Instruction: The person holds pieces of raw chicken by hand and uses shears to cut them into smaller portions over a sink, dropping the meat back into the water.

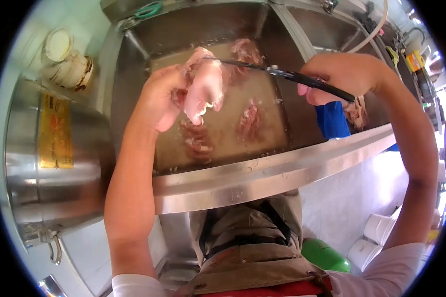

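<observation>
My left hand (162,96) is closed around a piece of raw chicken (207,88), pale skin outward, held up over the sink basin (193,32). In my right hand (334,74) is a pair of scissors (297,76) with black handles, pointing left. Their blades reach across to the top of the chicken and overlap it in this view. Below, several raw chicken pieces (251,121) lie in cloudy water. Another piece (246,51) rests near the back of the basin.
A blue cloth (333,120) hangs beneath my right hand, beside more meat (357,114) in the right basin. At left stand a steel tank (25,148) and stained white containers (72,72). Green-handled scissors (148,9) lie on the back rim. White buckets (364,252) stand on the floor.
</observation>
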The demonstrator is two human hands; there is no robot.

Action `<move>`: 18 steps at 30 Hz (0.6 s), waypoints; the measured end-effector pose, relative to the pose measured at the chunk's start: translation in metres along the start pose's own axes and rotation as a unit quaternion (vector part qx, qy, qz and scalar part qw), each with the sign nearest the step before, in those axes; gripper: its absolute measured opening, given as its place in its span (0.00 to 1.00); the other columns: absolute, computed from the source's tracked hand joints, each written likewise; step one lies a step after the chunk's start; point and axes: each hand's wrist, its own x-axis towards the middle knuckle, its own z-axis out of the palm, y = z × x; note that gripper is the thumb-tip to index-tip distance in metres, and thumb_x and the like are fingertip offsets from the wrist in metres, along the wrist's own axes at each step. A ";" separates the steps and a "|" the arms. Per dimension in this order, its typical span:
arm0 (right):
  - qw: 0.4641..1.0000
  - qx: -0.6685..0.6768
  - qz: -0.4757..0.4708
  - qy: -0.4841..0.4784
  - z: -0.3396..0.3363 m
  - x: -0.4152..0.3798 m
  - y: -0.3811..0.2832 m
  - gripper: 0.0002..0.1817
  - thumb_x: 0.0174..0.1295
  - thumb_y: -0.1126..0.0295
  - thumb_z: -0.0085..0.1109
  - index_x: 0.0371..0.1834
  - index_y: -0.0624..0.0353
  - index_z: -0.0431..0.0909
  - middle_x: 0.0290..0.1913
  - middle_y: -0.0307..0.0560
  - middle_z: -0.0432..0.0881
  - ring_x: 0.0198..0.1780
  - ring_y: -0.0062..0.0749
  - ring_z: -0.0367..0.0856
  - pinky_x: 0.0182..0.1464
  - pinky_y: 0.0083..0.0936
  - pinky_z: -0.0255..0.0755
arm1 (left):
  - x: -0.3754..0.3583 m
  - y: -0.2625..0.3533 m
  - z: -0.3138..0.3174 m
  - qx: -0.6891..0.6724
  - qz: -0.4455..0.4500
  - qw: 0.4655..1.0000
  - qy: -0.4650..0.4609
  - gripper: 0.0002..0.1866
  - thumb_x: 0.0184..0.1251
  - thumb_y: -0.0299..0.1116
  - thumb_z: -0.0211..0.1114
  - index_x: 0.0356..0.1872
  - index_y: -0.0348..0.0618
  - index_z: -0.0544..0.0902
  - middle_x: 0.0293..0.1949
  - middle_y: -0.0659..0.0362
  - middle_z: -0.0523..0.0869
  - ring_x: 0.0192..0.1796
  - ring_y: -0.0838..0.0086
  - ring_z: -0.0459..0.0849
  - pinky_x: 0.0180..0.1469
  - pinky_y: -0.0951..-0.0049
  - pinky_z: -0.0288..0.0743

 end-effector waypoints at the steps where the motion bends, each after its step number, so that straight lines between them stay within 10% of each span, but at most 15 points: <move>1: 0.997 0.067 -0.024 0.041 0.003 -0.004 0.005 0.16 0.58 0.65 0.64 0.42 0.67 0.80 0.32 0.43 0.84 0.35 0.24 0.81 0.38 0.21 0.74 | 0.000 0.000 -0.001 -0.015 0.001 1.000 -0.005 0.03 0.56 0.22 0.56 0.27 0.39 0.78 0.28 0.61 0.80 0.26 0.80 0.73 0.28 0.77 0.64; 9: 0.854 0.400 -0.115 0.312 0.053 0.064 -0.007 0.27 0.60 0.50 0.71 0.49 0.65 0.82 0.34 0.38 0.82 0.30 0.18 0.75 0.30 0.16 0.67 | -0.011 0.006 0.024 0.131 0.035 0.991 -0.010 0.04 0.64 0.28 0.63 0.35 0.38 0.81 0.31 0.60 0.84 0.33 0.79 0.82 0.35 0.78 0.76; 13: 0.797 0.504 -0.240 0.231 0.071 0.107 -0.024 0.20 0.60 0.65 0.72 0.49 0.69 0.82 0.36 0.40 0.83 0.36 0.19 0.79 0.38 0.17 0.74 | -0.015 0.003 0.027 0.236 0.052 0.970 -0.029 0.08 0.64 0.31 0.68 0.33 0.36 0.83 0.30 0.62 0.84 0.33 0.82 0.80 0.34 0.79 0.74; 18: 0.787 0.496 -0.173 0.325 0.078 0.122 -0.033 0.15 0.59 0.67 0.72 0.41 0.69 0.82 0.33 0.41 0.84 0.35 0.18 0.79 0.37 0.19 0.74 | -0.011 0.004 0.020 0.322 0.028 0.946 0.026 0.11 0.63 0.34 0.69 0.31 0.35 0.83 0.27 0.62 0.83 0.31 0.81 0.78 0.32 0.75 0.72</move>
